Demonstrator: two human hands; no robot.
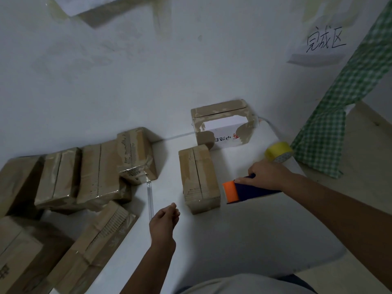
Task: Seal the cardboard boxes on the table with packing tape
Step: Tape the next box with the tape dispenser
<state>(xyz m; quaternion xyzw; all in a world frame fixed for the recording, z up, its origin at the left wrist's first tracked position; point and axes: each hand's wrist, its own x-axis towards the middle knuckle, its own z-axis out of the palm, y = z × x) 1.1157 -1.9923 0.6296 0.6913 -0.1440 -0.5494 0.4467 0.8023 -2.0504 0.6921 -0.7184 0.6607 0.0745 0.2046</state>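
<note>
My white bench [244, 240] holds a big heap of brown boxes [84, 175] on the left. One small brown box [198, 179] stands alone in the middle, just left of my tape tool [244, 190]. My right hand [268, 175] grips that blue and orange tool. My left hand [164, 219] pinches a thin clear tape strip [150, 198] that runs to the heap. A yellow tape roll [278, 152] sits far right.

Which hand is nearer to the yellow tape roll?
The right. The right hand grips the tape dispenser just below and left of the yellow roll, not touching it. The left hand is far off, past the middle box.
</note>
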